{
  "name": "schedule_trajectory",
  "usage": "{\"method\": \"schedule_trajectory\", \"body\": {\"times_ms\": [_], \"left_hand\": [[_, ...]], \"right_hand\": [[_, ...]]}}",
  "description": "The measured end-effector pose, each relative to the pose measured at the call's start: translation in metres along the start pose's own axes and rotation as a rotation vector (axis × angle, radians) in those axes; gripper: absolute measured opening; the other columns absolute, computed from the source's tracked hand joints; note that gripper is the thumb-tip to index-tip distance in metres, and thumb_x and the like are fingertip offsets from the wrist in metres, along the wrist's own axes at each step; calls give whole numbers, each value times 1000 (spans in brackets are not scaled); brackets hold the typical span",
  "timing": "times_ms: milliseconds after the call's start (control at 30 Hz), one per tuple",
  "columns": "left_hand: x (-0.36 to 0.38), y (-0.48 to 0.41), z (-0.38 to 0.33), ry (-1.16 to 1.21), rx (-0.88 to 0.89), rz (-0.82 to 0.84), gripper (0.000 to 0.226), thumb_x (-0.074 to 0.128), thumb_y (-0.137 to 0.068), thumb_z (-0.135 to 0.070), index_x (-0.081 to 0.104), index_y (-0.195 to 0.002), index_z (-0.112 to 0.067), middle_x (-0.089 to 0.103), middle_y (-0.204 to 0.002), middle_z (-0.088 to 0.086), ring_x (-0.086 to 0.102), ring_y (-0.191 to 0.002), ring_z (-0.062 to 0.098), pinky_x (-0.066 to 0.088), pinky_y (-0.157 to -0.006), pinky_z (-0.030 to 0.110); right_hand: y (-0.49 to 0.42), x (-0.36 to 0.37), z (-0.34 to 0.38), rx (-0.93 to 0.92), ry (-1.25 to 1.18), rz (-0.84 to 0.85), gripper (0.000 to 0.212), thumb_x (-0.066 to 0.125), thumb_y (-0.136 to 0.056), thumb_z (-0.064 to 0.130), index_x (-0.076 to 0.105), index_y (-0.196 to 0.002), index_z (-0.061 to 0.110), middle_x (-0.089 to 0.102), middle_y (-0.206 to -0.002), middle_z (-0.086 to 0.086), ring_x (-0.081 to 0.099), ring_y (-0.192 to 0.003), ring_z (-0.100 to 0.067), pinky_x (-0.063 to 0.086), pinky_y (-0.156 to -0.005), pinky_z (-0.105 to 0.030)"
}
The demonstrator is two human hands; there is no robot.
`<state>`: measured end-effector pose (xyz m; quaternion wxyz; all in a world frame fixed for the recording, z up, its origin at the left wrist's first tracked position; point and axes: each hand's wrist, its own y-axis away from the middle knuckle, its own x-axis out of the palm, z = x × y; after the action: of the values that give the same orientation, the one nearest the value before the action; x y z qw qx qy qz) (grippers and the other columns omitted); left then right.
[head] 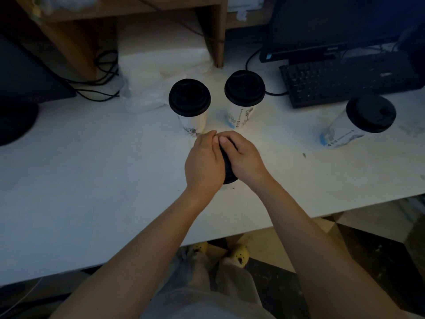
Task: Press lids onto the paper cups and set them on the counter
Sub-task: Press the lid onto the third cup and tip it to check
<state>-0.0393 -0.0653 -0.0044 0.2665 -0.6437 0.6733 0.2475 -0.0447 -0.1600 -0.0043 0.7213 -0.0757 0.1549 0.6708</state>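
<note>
Both my hands lie on top of a black lid (228, 168) on a paper cup at the middle of the white counter (92, 180). My left hand (204, 162) covers the lid's left side and my right hand (243, 157) its right side, fingertips touching at the far edge. The cup below is almost wholly hidden. Behind my hands stand two white paper cups with black lids on, one on the left (189, 103) and one on the right (244, 95). A third lidded cup (365, 118) stands far right.
A black keyboard (345, 77) and a monitor (333, 24) sit at the back right. Crumpled clear plastic (147, 93) and black cables (101, 86) lie at the back left beside a wooden shelf leg (217, 35). A dark monitor base (16, 120) is at far left.
</note>
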Motion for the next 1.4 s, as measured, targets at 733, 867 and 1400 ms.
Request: {"method": "schedule_trajectory", "body": {"times_ms": [733,867,1400], "left_hand": [[-25,-18,-17,-598,576,453,55,16,-97,-49,35,-143,-26,34,-151,0,22,-142,19,17,-115,43],[-14,-8,-12,-612,617,361,65,10,-90,-50,49,-133,-22,51,-136,2,39,-130,20,25,-101,41],[-20,-11,-14,-671,681,420,67,6,-89,-51,40,-139,-23,43,-143,-1,33,-134,18,25,-104,42]], "right_hand": [[30,-6,-56,141,-50,367,94,75,-78,18,13,-149,21,29,-152,4,28,-137,-7,28,-109,-22],[27,0,-67,124,-30,341,94,77,-74,24,18,-147,19,36,-148,1,33,-138,-15,34,-113,-42],[23,4,-80,67,-91,305,78,74,-79,9,27,-141,12,43,-125,8,42,-119,-5,34,-77,8]]}}
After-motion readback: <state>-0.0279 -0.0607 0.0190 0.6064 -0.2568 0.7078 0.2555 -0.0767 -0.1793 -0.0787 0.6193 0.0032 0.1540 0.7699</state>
